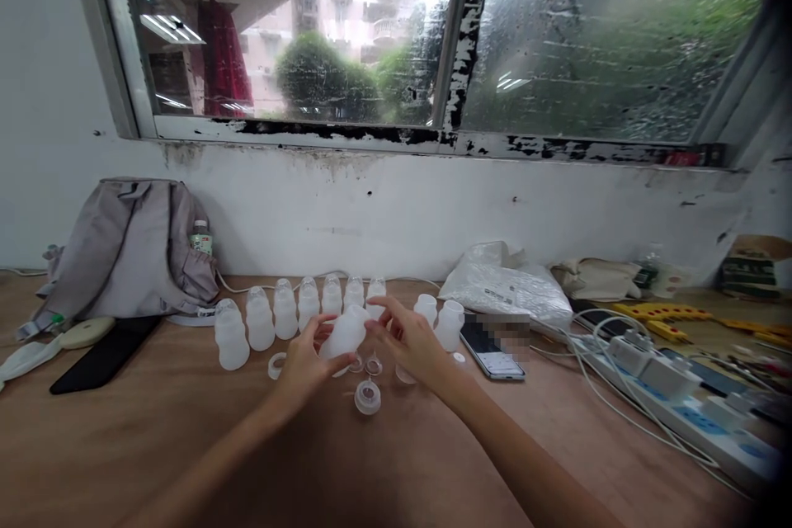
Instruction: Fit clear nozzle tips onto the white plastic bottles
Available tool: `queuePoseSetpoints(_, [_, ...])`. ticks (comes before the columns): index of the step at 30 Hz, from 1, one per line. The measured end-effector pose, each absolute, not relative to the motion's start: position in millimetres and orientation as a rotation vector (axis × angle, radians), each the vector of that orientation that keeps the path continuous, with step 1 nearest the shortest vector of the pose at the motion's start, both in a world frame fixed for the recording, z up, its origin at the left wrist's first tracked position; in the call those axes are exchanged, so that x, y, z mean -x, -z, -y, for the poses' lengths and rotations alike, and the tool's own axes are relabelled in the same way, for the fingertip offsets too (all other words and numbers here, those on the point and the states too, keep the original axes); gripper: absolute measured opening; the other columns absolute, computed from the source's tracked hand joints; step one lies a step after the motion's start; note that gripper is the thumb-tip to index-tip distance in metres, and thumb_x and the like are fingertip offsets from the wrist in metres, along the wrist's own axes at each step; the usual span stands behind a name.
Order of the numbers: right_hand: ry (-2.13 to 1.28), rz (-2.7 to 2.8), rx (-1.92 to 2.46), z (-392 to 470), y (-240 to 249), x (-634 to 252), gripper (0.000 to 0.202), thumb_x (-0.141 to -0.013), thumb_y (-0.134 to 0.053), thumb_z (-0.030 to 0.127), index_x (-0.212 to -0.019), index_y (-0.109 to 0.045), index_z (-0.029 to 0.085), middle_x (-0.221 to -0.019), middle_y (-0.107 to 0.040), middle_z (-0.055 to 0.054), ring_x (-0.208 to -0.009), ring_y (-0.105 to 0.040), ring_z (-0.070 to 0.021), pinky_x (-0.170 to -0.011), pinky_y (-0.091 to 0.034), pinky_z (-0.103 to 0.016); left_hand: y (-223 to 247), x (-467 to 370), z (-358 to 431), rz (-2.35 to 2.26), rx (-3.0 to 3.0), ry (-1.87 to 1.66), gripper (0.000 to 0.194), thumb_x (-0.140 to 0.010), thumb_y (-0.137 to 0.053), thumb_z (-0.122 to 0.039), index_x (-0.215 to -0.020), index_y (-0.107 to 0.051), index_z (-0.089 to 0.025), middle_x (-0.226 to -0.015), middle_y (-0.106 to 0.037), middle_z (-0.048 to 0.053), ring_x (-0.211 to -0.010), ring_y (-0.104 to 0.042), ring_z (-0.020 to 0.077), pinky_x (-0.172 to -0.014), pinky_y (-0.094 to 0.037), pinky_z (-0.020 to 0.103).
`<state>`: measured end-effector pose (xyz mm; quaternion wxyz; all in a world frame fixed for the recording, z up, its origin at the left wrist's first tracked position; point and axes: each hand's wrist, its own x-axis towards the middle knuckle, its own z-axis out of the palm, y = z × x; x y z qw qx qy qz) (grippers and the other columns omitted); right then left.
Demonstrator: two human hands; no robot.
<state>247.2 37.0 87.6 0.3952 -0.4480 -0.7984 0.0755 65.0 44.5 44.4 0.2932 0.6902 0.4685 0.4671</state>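
Note:
A frosted white baby bottle [346, 332] is held tilted above the table, its neck toward the right. My left hand [303, 356] is closed around its body. At its neck, my right hand [408, 337] pinches with thumb and fingers; whether a small part is between them is hidden. Several capped baby bottles [285, 309] stand in a row behind and to the left. Two bottles without caps [450, 325] stand right of my right hand. Below the held bottle lie a collar with a teat [367, 398] and small clear parts [373, 365]. A ring [276, 365] lies beside my left hand.
On the wooden table [247, 445], a grey backpack [129, 247] and black phone [105, 355] sit left. To the right are a lit phone [495, 351], a plastic bag [504, 289], a power strip [681, 396] with cables, and yellow tools [662, 313]. A wall with a window rises behind.

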Motion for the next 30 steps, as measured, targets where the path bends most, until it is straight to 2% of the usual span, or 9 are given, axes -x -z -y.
queuePoseSetpoints(3, [-0.139,2.131,1.141,-35.8,-87.1,-246.5,0.013,-0.083,-0.048,0.029,-0.082,-0.057,0.019,-0.068,-0.057,0.0,-0.058,-0.051,-0.0111,-0.055,-0.037,-0.021,-39.7,-69.4,-39.3,-1.247,-1.918,-1.234,0.058,-0.062,-0.067,-0.042,-0.111,-0.046,-0.022,-0.108,-0.057,0.007,-0.099,-0.053,0.0241,-0.083,-0.042,0.037])
queuePoseSetpoints(5, [-0.072,2.139,1.204,-37.6,-90.3,-252.1,0.014,-0.083,-0.047,0.025,-0.074,-0.056,0.018,-0.068,-0.058,0.0,-0.061,-0.051,-0.0119,-0.056,-0.036,-0.022,-34.2,-71.8,-38.3,-1.247,-1.96,-1.275,0.067,-0.062,-0.066,-0.043,-0.119,-0.039,-0.021,-0.121,-0.047,0.009,-0.112,-0.044,0.0253,-0.09,-0.038,0.039])
queuePoseSetpoints(7, [0.013,2.113,1.341,-41.9,-96.7,-263.0,0.014,-0.082,-0.047,0.024,-0.074,-0.056,0.018,-0.07,-0.059,-0.001,-0.064,-0.053,-0.0131,-0.057,-0.035,-0.022,-27.9,-74.0,-37.8,-1.257,-2.022,-1.294,0.072,-0.064,-0.065,-0.045,-0.123,-0.033,-0.02,-0.127,-0.04,0.011,-0.118,-0.037,0.026,-0.093,-0.034,0.041])
queuePoseSetpoints(11, [0.199,2.042,1.687,-60.6,-104.8,-287.2,0.015,-0.083,-0.046,0.026,-0.078,-0.058,0.019,-0.078,-0.063,-0.004,-0.073,-0.056,-0.0167,-0.059,-0.033,-0.024,-13.2,-78.0,-32.4,-1.215,-2.358,-1.099,0.05,-0.068,-0.06,-0.048,-0.109,-0.049,-0.022,-0.12,-0.047,0.01,-0.117,-0.035,0.0298,-0.095,-0.029,0.047])
queuePoseSetpoints(15, [0.265,2.024,1.945,-89.7,-93.6,-295.8,0.017,-0.084,-0.043,0.023,-0.09,-0.058,0.019,-0.093,-0.063,-0.008,-0.086,-0.057,-0.0198,-0.064,-0.034,-0.026,5.5,-82.5,-23.9,-1.217,-2.629,-0.896,0.05,-0.067,-0.059,-0.052,-0.107,-0.053,-0.023,-0.128,-0.04,0.012,-0.12,-0.028,0.0349,-0.095,-0.021,0.055])
queuePoseSetpoints(21, [0.218,2.059,2.022,-116.6,-73.6,-293.0,0.017,-0.083,-0.044,0.019,-0.091,-0.059,0.016,-0.094,-0.063,-0.009,-0.088,-0.058,-0.0197,-0.064,-0.035,-0.026,12.3,-85.1,-20.4,-1.23,-2.654,-0.861,0.029,-0.073,-0.057,-0.041,-0.094,-0.056,-0.021,-0.121,-0.048,0.01,-0.116,-0.035,0.031,-0.095,-0.024,0.051])
queuePoseSetpoints(26, [0.219,2.03,1.998,-116.3,-66.1,-294.8,0.02,-0.084,-0.042,0.02,-0.099,-0.055,0.016,-0.095,-0.063,-0.01,-0.089,-0.057,-0.0195,-0.066,-0.036,-0.026,2.0,-82.1,-24.0,-1.173,-2.578,-0.924,0.025,-0.076,-0.054,-0.033,-0.097,-0.054,-0.019,-0.099,-0.06,0.008,-0.097,-0.049,0.0256,-0.088,-0.032,0.044])
queuePoseSetpoints(30, [0.198,1.897,1.853,-105.1,-62.5,-288.7,0.025,-0.086,-0.041,0.026,-0.106,-0.049,0.014,-0.084,-0.064,-0.008,-0.082,-0.058,-0.0186,-0.065,-0.036,-0.026,-3.4,-76.0,-33.7,-1.23,-2.586,-0.998,0.025,-0.074,-0.056,-0.03,-0.097,-0.056,-0.019,-0.096,-0.061,0.007,-0.091,-0.051,0.025,-0.084,-0.034,0.041])
